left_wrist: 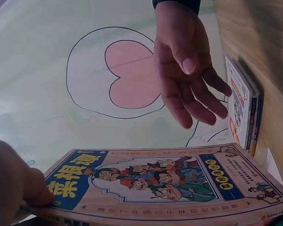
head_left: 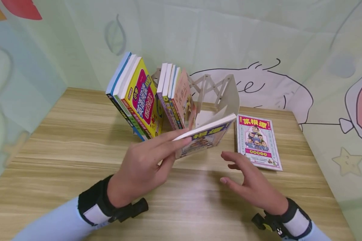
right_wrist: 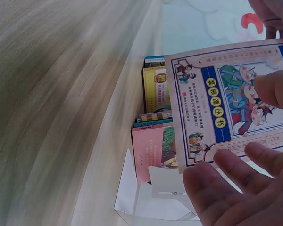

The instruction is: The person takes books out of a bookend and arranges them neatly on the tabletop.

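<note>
My left hand (head_left: 147, 164) pinches a thin paperback comic book (head_left: 203, 142) by its edge and holds it tilted above the table. Its cover, with a blue title block and cartoon figures, shows fully in the left wrist view. To the right of that book, my right hand (head_left: 253, 184) hovers with fingers spread, touching nothing in the head view. Behind the held book stands a white expandable book rack (head_left: 233, 95), partly hidden by it. Upright in the rack are a pink-covered book (head_left: 184, 97) with several thin ones beside it, and a yellow book (head_left: 143, 100) with others at the left.
A small stack of books (left_wrist: 247, 110) lies flat at the right; its top book (head_left: 257, 140) has a magenta-and-white cover. The wood-grain table (head_left: 78, 134) meets a printed cloth backdrop (head_left: 169, 30) at the back and sides.
</note>
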Demonstrator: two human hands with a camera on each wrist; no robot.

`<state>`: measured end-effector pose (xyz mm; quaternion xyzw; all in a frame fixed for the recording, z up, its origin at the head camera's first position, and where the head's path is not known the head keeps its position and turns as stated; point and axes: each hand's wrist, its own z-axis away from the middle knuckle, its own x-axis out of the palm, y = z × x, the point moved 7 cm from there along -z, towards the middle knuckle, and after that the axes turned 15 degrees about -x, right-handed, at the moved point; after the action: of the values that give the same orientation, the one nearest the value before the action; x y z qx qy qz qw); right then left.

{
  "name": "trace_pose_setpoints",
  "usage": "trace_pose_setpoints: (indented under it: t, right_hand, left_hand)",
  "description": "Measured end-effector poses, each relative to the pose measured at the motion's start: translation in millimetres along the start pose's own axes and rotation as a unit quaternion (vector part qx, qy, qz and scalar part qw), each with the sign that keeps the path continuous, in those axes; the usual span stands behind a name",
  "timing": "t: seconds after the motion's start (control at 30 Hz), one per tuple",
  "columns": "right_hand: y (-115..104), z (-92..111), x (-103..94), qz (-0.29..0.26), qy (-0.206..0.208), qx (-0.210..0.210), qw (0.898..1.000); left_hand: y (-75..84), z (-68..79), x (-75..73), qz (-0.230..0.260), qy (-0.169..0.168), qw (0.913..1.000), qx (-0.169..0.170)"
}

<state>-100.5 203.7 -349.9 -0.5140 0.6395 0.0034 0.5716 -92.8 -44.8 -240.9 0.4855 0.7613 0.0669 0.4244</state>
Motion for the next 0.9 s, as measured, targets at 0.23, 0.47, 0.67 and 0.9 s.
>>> trace_pose_setpoints:
  t: [0.23, 0.47, 0.67, 0.9]
  right_hand:
    - [4.5, 1.2, -4.9, -0.011, 0.048, 0.033, 0.998]
    - [3.9, -3.3, -11.9, -0.016, 0.087, 0.032, 0.996]
    - [-1.2, -5.4, -10.7, -0.010, 0.079, 0.041, 0.996]
    - [-7.2, -6.1, -8.8, 0.007, 0.075, -0.001, 0.997]
  left_hand:
    - [15.3, 8.4, 0.4, 0.004, -0.009, 0.9988, 0.047]
    - [20.8, 13.4, 4.5, 0.028, -0.037, 0.9975, 0.054]
    - [21.7, 15.8, 6.3, 0.037, -0.051, 0.9962, 0.060]
    - [21.9, 18.3, 8.6, 0.057, -0.080, 0.9931, 0.065]
